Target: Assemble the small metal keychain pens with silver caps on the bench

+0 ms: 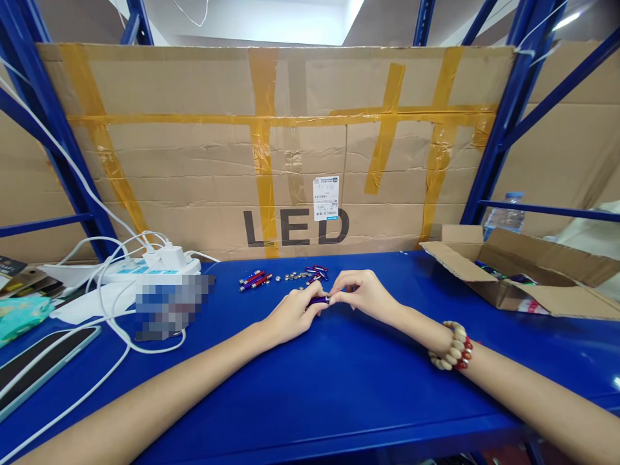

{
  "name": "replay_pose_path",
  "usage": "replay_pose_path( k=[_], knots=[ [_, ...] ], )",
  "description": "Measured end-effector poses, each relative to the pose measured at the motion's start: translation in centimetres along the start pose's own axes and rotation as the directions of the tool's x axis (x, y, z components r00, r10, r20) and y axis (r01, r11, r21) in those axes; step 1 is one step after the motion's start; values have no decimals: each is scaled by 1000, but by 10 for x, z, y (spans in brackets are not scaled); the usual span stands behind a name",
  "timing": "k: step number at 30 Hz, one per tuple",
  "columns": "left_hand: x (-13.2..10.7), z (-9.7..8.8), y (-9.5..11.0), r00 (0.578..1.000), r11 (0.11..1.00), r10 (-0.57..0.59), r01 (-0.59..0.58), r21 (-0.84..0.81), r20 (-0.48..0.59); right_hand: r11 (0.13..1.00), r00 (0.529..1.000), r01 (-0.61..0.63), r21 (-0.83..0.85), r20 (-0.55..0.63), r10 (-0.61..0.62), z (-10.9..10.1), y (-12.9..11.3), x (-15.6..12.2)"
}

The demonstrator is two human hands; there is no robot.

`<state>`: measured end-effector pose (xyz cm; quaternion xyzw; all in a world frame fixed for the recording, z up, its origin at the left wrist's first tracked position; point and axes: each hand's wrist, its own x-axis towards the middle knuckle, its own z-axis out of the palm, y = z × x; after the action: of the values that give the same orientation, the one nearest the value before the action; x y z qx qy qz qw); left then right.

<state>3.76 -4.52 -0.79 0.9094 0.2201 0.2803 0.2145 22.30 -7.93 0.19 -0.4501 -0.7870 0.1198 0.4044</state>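
Observation:
A small purple metal tube with a silver end [318,300] lies across the fingers of my left hand [294,314], which is closed around it. The thumb and fingertips of my right hand [362,294] pinch at its silver right end; whether they hold a separate small part there is hidden. Just beyond my hands are several small round silver pieces [293,276] and a loose group of red and purple tube parts [317,271]. To the left, several red and blue metal tubes [254,280] rest side by side on the blue table [310,394].
An open cardboard box [508,268] with dark tubes inside stands at the right. At the left are a white power strip [165,271] with plugs and looping cables, and a phone [46,361]. A tall cardboard panel marked LED [203,168] closes the back.

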Motion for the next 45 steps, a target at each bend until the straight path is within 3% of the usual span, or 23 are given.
replay_pose_path(
  k=[4, 13, 22, 31, 40, 45],
  knots=[
    [-1, 0, 0, 1000, 999, 4, -5, 32, 12, 988, 991, -132, 84, 27, 130, 2, -2, 0],
    [-1, 0, 0, 1000, 998, 0, 0, 65, 5, 943, 956, -293, 157, 46, 289, 7, -8, 3],
    [-1, 3, 0, 998, 998, -34, 36, 42, -57, 930, 946, -323, 176, 37, 321, 5, -9, 3],
    [1, 6, -7, 995, 997, -73, 74, 16, -74, 945, 963, -270, 184, 25, 270, 9, -2, 5],
    [1, 5, -1, 978, 972, -177, 192, 133, -115, 960, 961, -275, 57, -13, 276, 12, 4, 6],
    [4, 4, -5, 941, 963, -258, 269, 20, -221, 952, 975, -211, -223, -113, 190, 9, 5, 5]
  ],
)
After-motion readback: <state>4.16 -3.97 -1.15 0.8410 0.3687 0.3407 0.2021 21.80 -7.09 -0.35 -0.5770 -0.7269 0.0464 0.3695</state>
